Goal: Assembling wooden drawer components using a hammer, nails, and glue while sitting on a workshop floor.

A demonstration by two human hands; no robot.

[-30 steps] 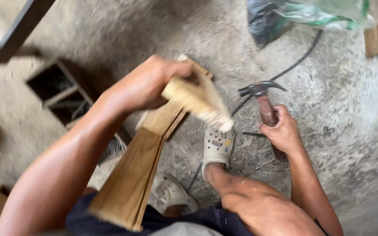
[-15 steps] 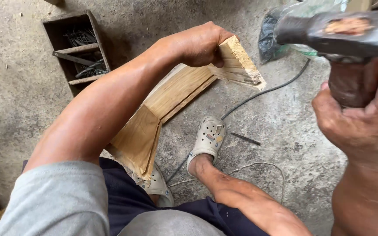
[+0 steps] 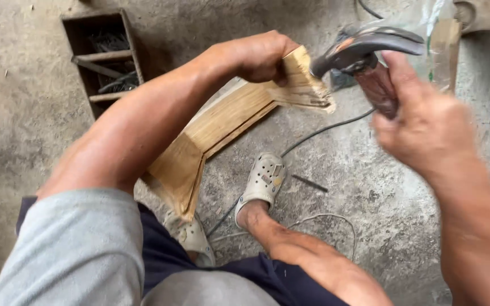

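Our left hand (image 3: 259, 56) is wrapped around the top corner of a wooden frame (image 3: 222, 122), which slants down to our lap. Our right hand (image 3: 426, 122) is clenched on a hammer (image 3: 364, 48), its head touching that corner. Below, a sandal (image 3: 262, 181) rests on the concrete floor (image 3: 370, 187) near a wooden box (image 3: 106, 56).

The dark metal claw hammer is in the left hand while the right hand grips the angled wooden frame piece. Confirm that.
Hands swapped. The head view shows the dark metal claw hammer in the right hand, while the left hand grips the angled wooden frame piece.
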